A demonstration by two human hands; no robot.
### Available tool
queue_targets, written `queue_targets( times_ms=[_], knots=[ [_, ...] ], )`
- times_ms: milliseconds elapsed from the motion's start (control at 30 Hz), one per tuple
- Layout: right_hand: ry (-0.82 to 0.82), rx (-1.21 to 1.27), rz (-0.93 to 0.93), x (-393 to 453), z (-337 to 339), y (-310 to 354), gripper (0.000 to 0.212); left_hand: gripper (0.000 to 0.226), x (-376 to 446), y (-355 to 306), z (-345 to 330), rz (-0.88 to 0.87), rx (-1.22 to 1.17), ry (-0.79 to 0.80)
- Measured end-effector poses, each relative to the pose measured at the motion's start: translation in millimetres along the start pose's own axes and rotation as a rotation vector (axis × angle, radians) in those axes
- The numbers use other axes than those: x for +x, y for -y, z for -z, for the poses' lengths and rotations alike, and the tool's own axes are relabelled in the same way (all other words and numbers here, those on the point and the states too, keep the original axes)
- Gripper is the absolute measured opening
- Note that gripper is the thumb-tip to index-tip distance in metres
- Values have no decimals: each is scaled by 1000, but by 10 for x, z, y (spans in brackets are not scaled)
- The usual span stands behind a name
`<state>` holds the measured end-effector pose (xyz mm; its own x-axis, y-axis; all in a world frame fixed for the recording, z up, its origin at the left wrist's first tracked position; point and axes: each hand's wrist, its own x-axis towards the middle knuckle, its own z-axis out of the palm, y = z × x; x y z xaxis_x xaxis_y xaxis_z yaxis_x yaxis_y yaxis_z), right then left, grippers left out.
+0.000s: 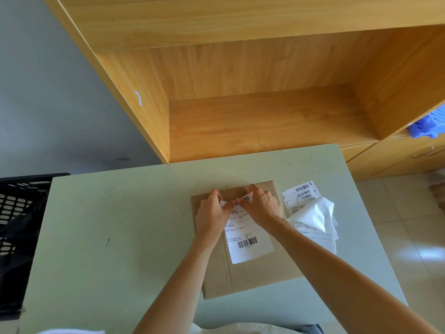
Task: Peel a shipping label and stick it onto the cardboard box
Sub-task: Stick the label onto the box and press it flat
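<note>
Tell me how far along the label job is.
Done: the label lies on the cardboard box. In hand: left hand and right hand pinch its far edge, apparently separating the backing. Left: finish peeling and stick the label flat.

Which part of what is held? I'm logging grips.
Both hands, left hand and right hand, pinch the label at its far edge, over the box.

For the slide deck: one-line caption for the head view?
Both hands, left and right, pinch the top edge of a shipping label lying on the cardboard box.
</note>
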<state>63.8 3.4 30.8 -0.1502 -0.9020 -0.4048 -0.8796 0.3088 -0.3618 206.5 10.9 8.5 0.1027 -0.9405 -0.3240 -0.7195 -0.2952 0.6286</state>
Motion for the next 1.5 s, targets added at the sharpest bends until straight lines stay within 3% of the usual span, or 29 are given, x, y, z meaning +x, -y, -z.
queue_targets(
  times_ms=[700, 1000, 1100, 1200, 1300, 1400, 1500],
  knots=[
    [8, -37, -103, 168, 37, -244, 49, 38, 23, 116, 15, -69, 130, -93],
    [-25, -22, -136, 184, 44, -411, 47, 32, 16, 229, 56, -85, 53, -94],
    [-85, 1, -124, 103, 75, -382, 40, 26, -20, 269, 84, -132, 76, -175],
    [-264, 62, 17, 32, 15, -347, 30, 16, -94, 277, 40, -214, 122, -313],
    [-330, 68, 109, 5, -115, -292, 43, 13, -175, 256, -54, -277, 177, -367],
    [-317, 49, 92, -11, -227, -206, 64, 24, -210, 224, -173, -287, 224, -364],
    [-290, 67, 46, -31, -305, -124, 70, 31, -199, 170, -261, -246, 213, -362]
  ],
)
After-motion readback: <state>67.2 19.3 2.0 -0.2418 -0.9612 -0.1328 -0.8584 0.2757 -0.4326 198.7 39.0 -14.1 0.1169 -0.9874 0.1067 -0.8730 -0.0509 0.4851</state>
